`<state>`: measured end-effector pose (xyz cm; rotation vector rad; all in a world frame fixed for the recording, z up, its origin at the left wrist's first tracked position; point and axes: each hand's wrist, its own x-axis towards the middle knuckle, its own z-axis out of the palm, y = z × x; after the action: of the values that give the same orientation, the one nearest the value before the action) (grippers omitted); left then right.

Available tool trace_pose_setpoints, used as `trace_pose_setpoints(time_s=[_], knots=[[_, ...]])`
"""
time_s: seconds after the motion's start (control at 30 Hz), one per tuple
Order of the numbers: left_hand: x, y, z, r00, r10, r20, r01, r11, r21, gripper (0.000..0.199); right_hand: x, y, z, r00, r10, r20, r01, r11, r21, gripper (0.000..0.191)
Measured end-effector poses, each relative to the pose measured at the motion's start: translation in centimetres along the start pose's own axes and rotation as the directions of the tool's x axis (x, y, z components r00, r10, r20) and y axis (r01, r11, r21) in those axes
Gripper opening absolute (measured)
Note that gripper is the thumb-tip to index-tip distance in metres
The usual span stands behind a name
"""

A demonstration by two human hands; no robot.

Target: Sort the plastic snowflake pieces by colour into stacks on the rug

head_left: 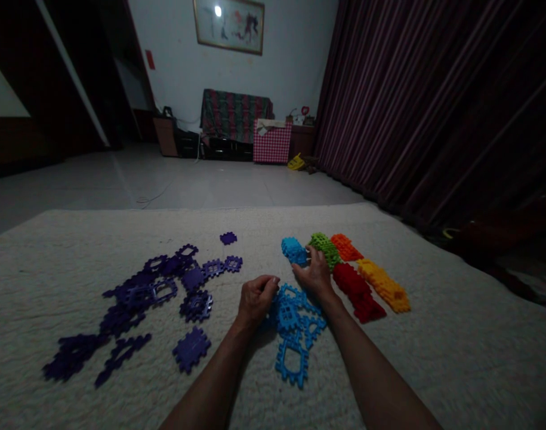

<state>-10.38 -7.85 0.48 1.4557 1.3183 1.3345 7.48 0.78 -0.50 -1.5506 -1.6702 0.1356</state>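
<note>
My left hand (256,298) is closed at the left edge of a loose heap of blue toothed plastic pieces (288,316); what its fingers hold, if anything, is hidden. Beyond the heap, my right hand (315,270) touches the near end of a stacked row of light blue pieces (293,249), thumb and fingers around it. Just right of that hand lie a green row (325,249) and a red row (357,291). An orange row (345,246) and a yellow row (383,284) sit farther right.
Scattered purple pieces (142,292) cover the left part of the cream mat (237,394). A single purple piece (228,238) lies apart near the middle. Beyond the mat are a tiled floor (237,188), a checkered box (273,142) and a dark curtain (389,107) at right.
</note>
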Motion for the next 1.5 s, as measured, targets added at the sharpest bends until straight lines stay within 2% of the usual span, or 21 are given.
trace_pose_setpoints(time_s=[0.43, 0.8, 1.0, 1.13, 1.33, 1.5], knots=[[0.1, -0.1, 0.0, 1.0, 0.004, 0.012, -0.004, 1.0, 0.018, 0.036, 0.2, -0.1, 0.2, 0.998, -0.057, 0.03, 0.059, 0.994, -0.095, 0.059], [0.0, -0.1, -0.1, 1.0, 0.011, 0.016, -0.012, 1.0, 0.025, 0.036, 0.0, -0.6, -0.1, 0.999, -0.021, 0.047, 0.027, 0.992, -0.123, 0.061], [0.0, 0.1, -0.1, 1.0, 0.004, 0.012, -0.004, 1.0, 0.025, 0.036, 0.4, -0.5, -0.3, 1.0, -0.006, 0.018, 0.007, 0.998, -0.058, 0.063], [-0.1, 0.2, -0.1, 1.0, -0.012, 0.004, 0.012, 1.0, 0.007, 0.035, 1.2, 0.4, -1.0, 1.0, 0.0, -0.022, 0.001, 1.0, 0.027, 0.053], [0.0, 0.1, 0.0, 1.0, -0.007, -0.014, 0.007, 1.0, 0.003, 0.036, 0.1, 1.0, -3.1, 0.993, 0.017, 0.117, -0.009, 0.997, -0.07, 0.029], [0.1, 0.1, 0.0, 1.0, -0.009, -0.018, 0.008, 1.0, -0.012, 0.035, -2.4, 0.1, -5.5, 0.955, 0.087, 0.285, -0.038, 0.984, -0.173, 0.03]])
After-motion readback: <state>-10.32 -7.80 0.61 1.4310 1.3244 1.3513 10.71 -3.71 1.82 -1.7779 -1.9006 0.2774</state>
